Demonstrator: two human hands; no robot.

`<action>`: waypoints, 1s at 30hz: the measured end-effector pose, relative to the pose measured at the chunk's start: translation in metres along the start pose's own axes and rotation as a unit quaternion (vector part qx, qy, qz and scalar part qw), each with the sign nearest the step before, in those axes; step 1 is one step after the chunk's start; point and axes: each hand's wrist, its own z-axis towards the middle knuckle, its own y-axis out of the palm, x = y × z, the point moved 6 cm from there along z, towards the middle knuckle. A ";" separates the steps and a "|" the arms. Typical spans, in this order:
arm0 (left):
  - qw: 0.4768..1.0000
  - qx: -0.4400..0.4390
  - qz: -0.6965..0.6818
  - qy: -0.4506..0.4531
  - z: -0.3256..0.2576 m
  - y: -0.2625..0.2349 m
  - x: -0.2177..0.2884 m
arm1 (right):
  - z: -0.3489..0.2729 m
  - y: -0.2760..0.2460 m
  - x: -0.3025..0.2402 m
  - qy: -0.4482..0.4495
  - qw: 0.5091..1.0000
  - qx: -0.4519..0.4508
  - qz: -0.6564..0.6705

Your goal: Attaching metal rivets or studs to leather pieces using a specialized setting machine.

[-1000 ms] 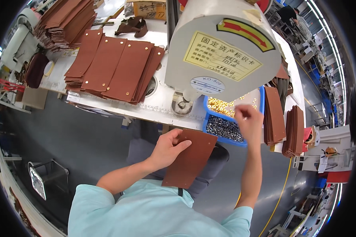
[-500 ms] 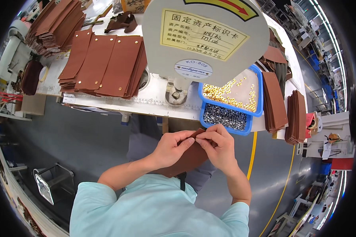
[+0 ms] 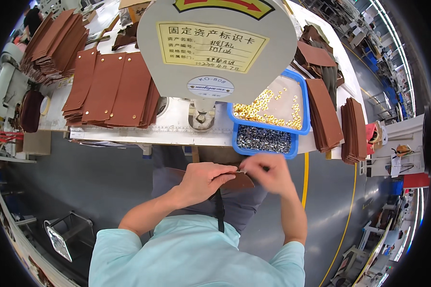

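Hands: the brown panel [image 3: 239, 182] is gripped by the left hand [image 3: 203, 179] between thumb and fingers; the right hand [image 3: 269, 173] is curled at its edge, blurred, and whether anything is pinched there cannot be told
Panel in hand: it is held tilted over the lap, in front of the worktop [image 3: 177, 137], with its face mostly hidden; whether gold studs are fitted cannot be seen
Studded stack: several panels [image 3: 103, 91] are laid overlapping at the left, gold studs shown near their ends; these are judged done
Right-hand stacks: two piles of brown pieces, one nearer [image 3: 323, 115] and one farther right [image 3: 353, 131], are kept there; no gold studs can be made out, so they are perhaps left to do
Trays: gold parts are held in the upper blue tray [image 3: 308, 119], dark metal parts in the lower blue tray [image 3: 235, 143], which is partly covered by it
Obstruction: the view of the worktop behind is blocked by the grey machine [image 3: 198, 72], and its metal fitting [image 3: 201, 122] is closely flanked by the trays
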 end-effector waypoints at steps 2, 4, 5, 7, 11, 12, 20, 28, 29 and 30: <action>0.998 0.028 0.028 0.053 0.001 -0.001 0.005 | 0.012 -0.024 0.009 -0.053 0.972 0.148 -0.173; 0.995 0.051 0.032 0.080 0.000 -0.002 0.006 | 0.023 -0.035 0.016 -0.054 0.946 0.197 -0.253; 0.995 0.050 0.032 0.078 0.000 -0.003 0.007 | 0.028 -0.035 0.024 -0.052 0.942 0.174 -0.281; 0.989 0.026 0.104 0.106 0.002 -0.002 0.015 | 0.035 -0.031 0.037 -0.048 0.938 0.151 -0.308; 0.957 0.102 0.074 0.262 -0.008 -0.006 0.022 | 0.041 -0.021 0.036 -0.104 0.907 0.160 -0.376; 0.949 0.117 0.070 0.283 -0.009 -0.009 0.024 | 0.041 -0.021 0.035 -0.103 0.902 0.167 -0.385; 0.939 0.141 0.037 0.311 -0.012 -0.014 0.025 | 0.023 -0.023 0.012 -0.089 0.928 0.231 -0.278; 0.952 0.120 -0.007 0.280 -0.009 -0.010 0.022 | -0.009 0.015 -0.035 0.013 0.995 -0.047 0.090; 0.953 0.119 -0.008 0.280 -0.009 -0.009 0.023 | -0.010 0.018 -0.028 0.040 0.989 -0.059 0.128; 0.954 0.114 -0.016 0.276 -0.008 -0.008 0.023 | -0.011 0.021 -0.022 0.068 0.981 -0.070 0.165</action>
